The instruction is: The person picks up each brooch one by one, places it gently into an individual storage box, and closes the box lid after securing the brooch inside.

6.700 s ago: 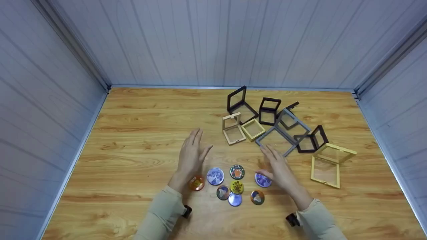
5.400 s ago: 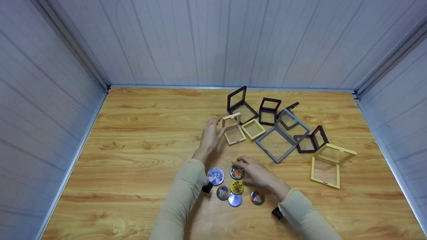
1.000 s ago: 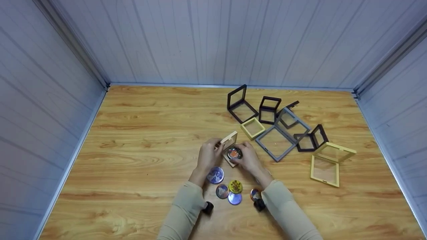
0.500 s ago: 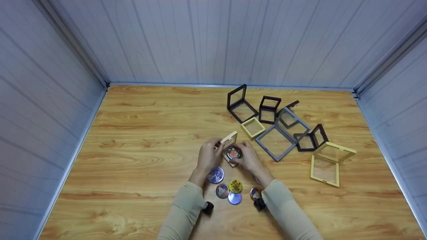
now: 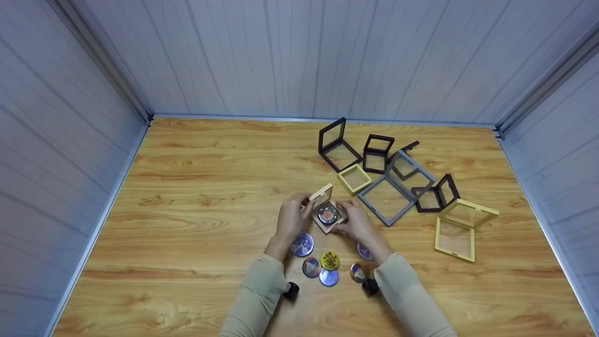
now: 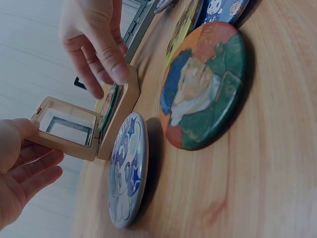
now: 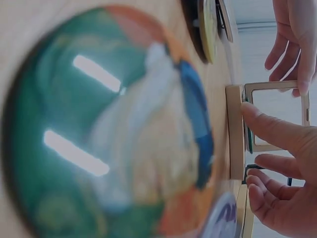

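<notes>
A small beige hinged display case (image 5: 322, 194) stands with its lid raised in front of me. My left hand (image 5: 290, 217) pinches the lid's edge between thumb and fingers. A round dark button badge (image 5: 327, 215) with an orange picture lies inside the base. My right hand (image 5: 358, 225) straddles the base's right corner, its thumb (image 7: 270, 124) touching the rim and its fingers loose. Near the wrists lie a blue-white badge (image 6: 128, 171), a portrait badge (image 6: 205, 84) and a yellow flower badge (image 5: 330, 260). A purple-blue badge (image 5: 364, 252) is partly hidden by the right wrist.
Behind the hands stand a closed yellow case (image 5: 354, 179), a large grey open case (image 5: 386, 201) and several dark open cases, one at the back (image 5: 341, 156). A yellow open case (image 5: 456, 238) stands at right. Another portrait badge (image 5: 358, 272) lies beside the right cuff.
The beige case came forward from the group in the left hand. The right hand carried the dark badge into its base, then let go and shifted slightly right to the base's corner.
</notes>
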Motion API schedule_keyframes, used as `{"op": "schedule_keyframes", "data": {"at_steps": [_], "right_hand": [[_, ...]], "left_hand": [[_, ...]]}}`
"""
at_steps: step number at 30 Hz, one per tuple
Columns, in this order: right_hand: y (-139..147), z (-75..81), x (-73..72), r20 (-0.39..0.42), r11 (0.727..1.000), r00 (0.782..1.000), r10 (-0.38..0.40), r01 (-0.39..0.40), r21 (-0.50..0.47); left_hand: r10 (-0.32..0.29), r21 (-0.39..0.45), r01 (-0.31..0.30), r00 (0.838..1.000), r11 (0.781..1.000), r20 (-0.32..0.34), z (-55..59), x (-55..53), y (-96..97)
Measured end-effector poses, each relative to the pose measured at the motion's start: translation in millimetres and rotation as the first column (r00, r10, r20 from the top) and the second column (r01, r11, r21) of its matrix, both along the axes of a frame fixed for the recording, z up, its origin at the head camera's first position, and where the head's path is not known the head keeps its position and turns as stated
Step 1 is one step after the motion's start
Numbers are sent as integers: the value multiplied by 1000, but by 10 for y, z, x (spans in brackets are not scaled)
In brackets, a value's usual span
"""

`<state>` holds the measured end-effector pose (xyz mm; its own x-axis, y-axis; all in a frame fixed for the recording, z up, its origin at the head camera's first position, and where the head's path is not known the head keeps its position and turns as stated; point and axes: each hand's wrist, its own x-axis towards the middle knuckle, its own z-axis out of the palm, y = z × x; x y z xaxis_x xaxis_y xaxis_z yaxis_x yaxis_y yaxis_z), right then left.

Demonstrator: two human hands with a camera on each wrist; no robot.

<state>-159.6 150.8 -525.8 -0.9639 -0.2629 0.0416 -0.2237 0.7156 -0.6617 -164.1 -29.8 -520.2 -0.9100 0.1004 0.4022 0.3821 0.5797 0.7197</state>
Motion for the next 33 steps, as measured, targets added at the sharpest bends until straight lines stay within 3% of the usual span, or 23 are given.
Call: {"op": "schedule_keyframes", "data": {"at_steps": [17,27,33], "right_hand": [[58,26,-35,100,996,995,-4,-5,94],[77,1,-37,62,997,998,21,-25,72],[85,-4,-49,20,996,999,47,-48,72]], "left_hand": [[-54,-35,56,997,998,47,51,85,14],[-125,-201,118,992,972,-21,41,205,95],[-147,-282,142,989,949,4,39,259,150]]}}
